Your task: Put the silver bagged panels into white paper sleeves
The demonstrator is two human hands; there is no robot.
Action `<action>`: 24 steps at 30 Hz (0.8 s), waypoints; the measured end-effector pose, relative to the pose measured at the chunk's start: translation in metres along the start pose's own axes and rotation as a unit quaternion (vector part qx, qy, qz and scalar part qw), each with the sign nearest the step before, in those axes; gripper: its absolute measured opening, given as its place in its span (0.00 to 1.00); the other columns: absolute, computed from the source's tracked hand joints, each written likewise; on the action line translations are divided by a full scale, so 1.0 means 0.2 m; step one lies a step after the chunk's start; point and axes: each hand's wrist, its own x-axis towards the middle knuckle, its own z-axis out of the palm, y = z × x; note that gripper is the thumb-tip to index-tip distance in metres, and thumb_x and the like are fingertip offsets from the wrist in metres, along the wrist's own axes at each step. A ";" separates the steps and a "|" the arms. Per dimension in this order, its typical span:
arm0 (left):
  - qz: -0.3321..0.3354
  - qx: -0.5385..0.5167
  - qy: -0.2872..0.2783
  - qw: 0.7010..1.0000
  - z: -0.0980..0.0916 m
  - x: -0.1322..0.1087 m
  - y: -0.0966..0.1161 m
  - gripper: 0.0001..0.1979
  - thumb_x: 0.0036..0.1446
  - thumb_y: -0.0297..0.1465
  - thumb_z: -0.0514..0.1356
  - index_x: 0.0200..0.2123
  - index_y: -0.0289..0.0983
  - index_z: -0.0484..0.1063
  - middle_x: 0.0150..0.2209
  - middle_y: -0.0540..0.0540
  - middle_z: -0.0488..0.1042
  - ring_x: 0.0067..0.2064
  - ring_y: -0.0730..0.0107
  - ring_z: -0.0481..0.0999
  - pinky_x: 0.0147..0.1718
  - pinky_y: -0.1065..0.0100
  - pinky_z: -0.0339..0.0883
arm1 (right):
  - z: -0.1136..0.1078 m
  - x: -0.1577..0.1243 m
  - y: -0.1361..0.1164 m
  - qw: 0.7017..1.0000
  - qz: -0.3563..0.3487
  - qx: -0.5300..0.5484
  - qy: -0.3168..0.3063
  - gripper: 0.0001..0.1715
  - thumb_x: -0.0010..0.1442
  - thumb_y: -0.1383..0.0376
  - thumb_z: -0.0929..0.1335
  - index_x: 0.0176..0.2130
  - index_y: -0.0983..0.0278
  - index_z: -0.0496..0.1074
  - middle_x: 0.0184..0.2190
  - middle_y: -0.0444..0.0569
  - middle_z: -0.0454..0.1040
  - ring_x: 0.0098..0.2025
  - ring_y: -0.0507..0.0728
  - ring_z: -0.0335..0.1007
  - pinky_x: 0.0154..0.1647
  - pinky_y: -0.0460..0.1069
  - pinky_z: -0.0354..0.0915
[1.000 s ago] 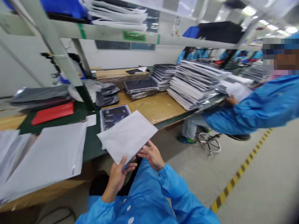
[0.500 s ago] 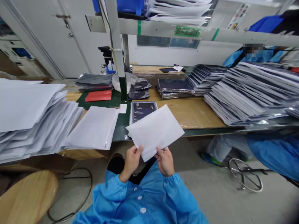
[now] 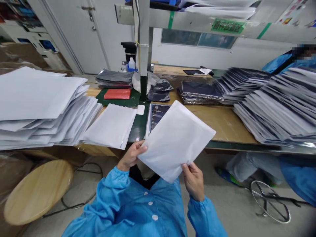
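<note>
I hold a white flat pouch in front of me with both hands, tilted above the bench's front edge. My left hand pinches its left edge and my right hand grips its lower right corner. Behind the pouch a dark panel in a clear tray lies on the green mat. Another white pouch lies flat on the bench to the left.
A tall stack of white pouches fills the left. Stacks of dark silver-bagged panels cover the right of the bench. A round wooden stool stands lower left. A co-worker in blue sits at right beside a chair base.
The view has swung left, from the co-worker to the bench and white stack. The pouch has come up nearer and turned, and my hands have spread apart along its edges.
</note>
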 end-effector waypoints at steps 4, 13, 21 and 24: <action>-0.047 0.038 -0.076 0.995 0.04 -0.03 -0.10 0.25 0.45 0.33 0.73 0.48 0.35 0.76 0.37 0.43 0.81 0.33 0.65 0.79 0.32 0.71 0.69 | -0.11 -0.02 -0.10 0.992 -0.052 -0.114 0.026 0.26 0.58 0.46 0.70 0.37 0.66 0.81 0.30 0.51 0.81 0.30 0.60 0.75 0.27 0.49 0.70; -0.087 -0.103 -0.060 0.989 0.14 -0.03 -0.35 0.26 0.48 0.31 0.71 0.52 0.38 0.71 0.44 0.41 0.80 0.40 0.60 0.81 0.40 0.64 0.74 | -0.18 -0.09 -0.39 0.981 -0.083 -0.148 -0.089 0.29 0.57 0.43 0.69 0.42 0.63 0.80 0.33 0.52 0.80 0.34 0.62 0.75 0.35 0.51 0.72; -0.088 -0.162 -0.129 0.974 0.18 -0.04 -0.41 0.30 0.46 0.35 0.73 0.53 0.38 0.70 0.44 0.42 0.79 0.42 0.61 0.80 0.43 0.64 0.73 | -0.24 -0.16 -0.43 0.954 -0.160 -0.254 0.015 0.21 0.63 0.53 0.67 0.28 0.62 0.79 0.21 0.47 0.73 0.22 0.55 0.66 0.22 0.47 0.62; -0.094 -0.181 -0.092 0.975 0.21 -0.03 -0.45 0.26 0.47 0.37 0.72 0.48 0.36 0.72 0.41 0.42 0.80 0.41 0.60 0.81 0.43 0.63 0.73 | -0.26 -0.13 -0.44 0.962 -0.165 -0.214 -0.031 0.27 0.65 0.49 0.64 0.27 0.63 0.79 0.18 0.47 0.71 0.19 0.54 0.63 0.20 0.47 0.60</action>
